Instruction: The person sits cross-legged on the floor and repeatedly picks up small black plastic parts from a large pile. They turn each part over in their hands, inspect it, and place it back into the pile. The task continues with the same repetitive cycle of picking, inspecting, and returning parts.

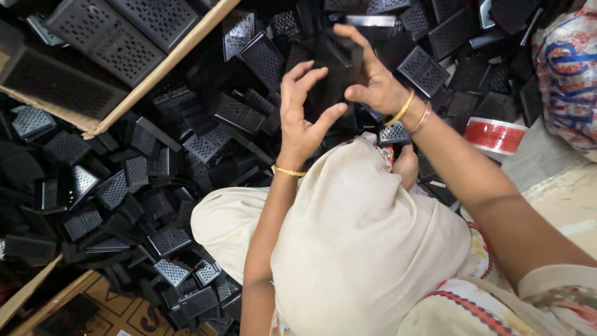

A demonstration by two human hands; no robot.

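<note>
We hold a black plastic part (333, 65) up between both hands, above a deep heap of perforated black housings (186, 149) that serves as our landmark. Much of the part is hard to make out: black against black, its lower edge is lost behind our palms, so we cannot tell its full shape. Our left hand (301, 115) has fingers spread and curled against the part's left side, thumb pressing toward it. Our right hand (373, 81) clamps the part from the right, fingers wrapped over its top edge. Gold bangles (410, 112) circle the right wrist, a thin one the left.

Our cream-clothed knee (348, 236) covers the near side of the heap. Left of the heap, a cardboard box (168, 62) holds more housings, cut off by the frame's top edge. Below the heap, a second carton (118, 314) with dark printing shows only a corner. Right of the heap sits a roll of red and white tape (494, 134), and beyond it a white woven sack (569, 81) with blue markings, partly out of view.
</note>
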